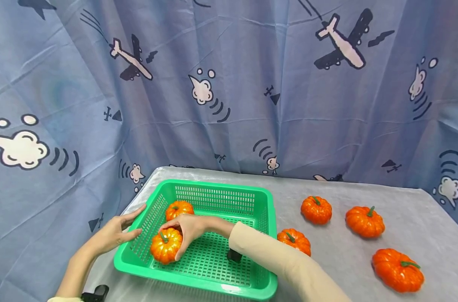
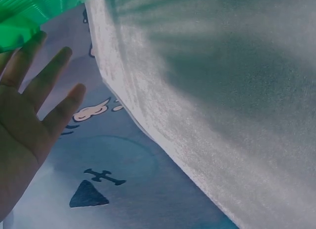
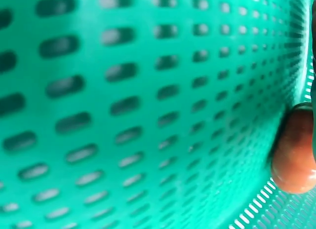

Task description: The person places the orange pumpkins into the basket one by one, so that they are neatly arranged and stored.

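Inside the green plastic basket (image 1: 229,289), my right hand (image 1: 192,228) grips a small orange pumpkin (image 1: 166,246) with a green stem, near the left wall. Behind it a second pumpkin (image 1: 179,208) sits in the basket, partly covered by that hand. My left hand (image 1: 117,230) is at the basket's left rim, fingers extended along the outside and thumb near the edge. In the left wrist view its straight fingers lie by the green wall (image 2: 44,7). The right wrist view shows the perforated basket floor and part of a pumpkin (image 3: 294,155) at the right edge.
Several more pumpkins lie on the grey-white tabletop (image 1: 338,260) right of the basket; the closest pumpkin (image 1: 294,241) is partly hidden by the right sleeve (image 1: 285,260). A blue curtain (image 1: 244,105) with airplane prints hangs behind and left of the table.
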Available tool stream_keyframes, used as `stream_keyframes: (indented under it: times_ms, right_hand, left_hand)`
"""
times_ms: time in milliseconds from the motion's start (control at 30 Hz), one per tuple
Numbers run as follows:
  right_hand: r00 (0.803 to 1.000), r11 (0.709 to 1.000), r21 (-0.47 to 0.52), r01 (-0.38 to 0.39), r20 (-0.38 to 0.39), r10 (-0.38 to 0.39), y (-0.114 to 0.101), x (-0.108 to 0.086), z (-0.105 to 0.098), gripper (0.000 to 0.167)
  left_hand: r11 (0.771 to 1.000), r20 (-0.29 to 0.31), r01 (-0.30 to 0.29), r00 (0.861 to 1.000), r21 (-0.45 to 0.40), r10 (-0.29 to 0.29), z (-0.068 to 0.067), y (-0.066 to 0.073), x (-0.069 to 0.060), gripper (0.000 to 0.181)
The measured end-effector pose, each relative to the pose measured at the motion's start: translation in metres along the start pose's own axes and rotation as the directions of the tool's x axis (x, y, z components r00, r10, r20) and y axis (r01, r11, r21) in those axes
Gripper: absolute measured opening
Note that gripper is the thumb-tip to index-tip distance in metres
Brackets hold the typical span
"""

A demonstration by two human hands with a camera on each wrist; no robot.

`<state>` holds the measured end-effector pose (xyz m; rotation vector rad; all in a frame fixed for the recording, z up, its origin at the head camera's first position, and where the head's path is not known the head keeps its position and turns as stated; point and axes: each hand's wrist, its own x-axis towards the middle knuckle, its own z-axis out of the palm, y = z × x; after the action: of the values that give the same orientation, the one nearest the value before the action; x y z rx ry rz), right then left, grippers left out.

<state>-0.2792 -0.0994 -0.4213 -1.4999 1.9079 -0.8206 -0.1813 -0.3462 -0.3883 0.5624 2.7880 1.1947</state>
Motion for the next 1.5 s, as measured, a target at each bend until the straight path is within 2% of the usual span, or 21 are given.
stream_keyframes:
  times_ms: [233, 400, 700, 833, 1000, 1133, 1500]
  right_hand:
    - [1.000, 0.998, -0.052, -0.029, 0.002, 0.029, 0.004, 0.005, 0.012, 0.073]
    - [0.995, 0.995, -0.033, -0.093, -0.031, 0.092, 0.003, 0.003, 0.017, 0.071]
    - [0.990, 0.991, 0.006, -0.133, -0.045, 0.133, 0.003, -0.003, 0.009, 0.076]
    - [0.991, 0.992, -0.002, -0.129, -0.049, 0.128, 0.003, -0.002, 0.008, 0.077]
    - [0.992, 0.991, -0.061, -0.115, -0.058, 0.112, 0.000, 0.005, 0.019, 0.082]
    - [0.991, 0.987, -0.114, -0.117, -0.078, 0.108, -0.002, 0.006, 0.023, 0.084]
    - [0.995, 0.991, -0.097, -0.090, -0.046, 0.086, -0.006, 0.007, 0.021, 0.088]
  left_hand:
    - [0.998, -0.036, 0.028, 0.999, 0.058, -0.026, 0.000, 0.000, -0.006, 0.068]
    - [0.997, -0.036, 0.028, 0.999, 0.073, -0.026, 0.000, 0.002, 0.000, 0.067]
    - [0.997, -0.044, 0.007, 0.999, 0.079, -0.004, 0.000, 0.001, 0.013, 0.066]
    - [0.994, -0.064, 0.023, 0.998, 0.107, -0.016, -0.002, 0.002, 0.012, 0.066]
    - [0.994, -0.063, 0.050, 0.997, 0.096, -0.044, -0.001, 0.001, 0.001, 0.067]
    - [0.997, -0.060, 0.046, 0.997, 0.070, -0.042, 0.000, 0.000, 0.000, 0.067]
    - [0.997, -0.043, 0.018, 0.999, 0.071, -0.015, -0.002, 0.002, 0.001, 0.068]
